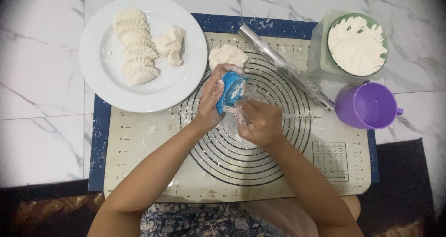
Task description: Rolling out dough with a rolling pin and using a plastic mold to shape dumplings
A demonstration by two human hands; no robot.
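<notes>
My left hand [213, 97] grips a blue dumpling press [230, 92], held tilted above the round-marked baking mat [153, 144]. My right hand [261, 121] sits just right of the press, fingers closed and floury, pulling at thin dough at the press's lower edge. A lump of dough [227, 55] lies on the mat just beyond the hands. Whether the press is closed on dough inside is hidden by my fingers.
A white plate [100, 65] at the left holds several crimped dumplings [134, 49] and a dough lump [170, 44]. A metal rolling pin [285, 67] lies diagonally on the mat. A green bowl of flour [357, 44] and a purple cup [367, 105] stand right.
</notes>
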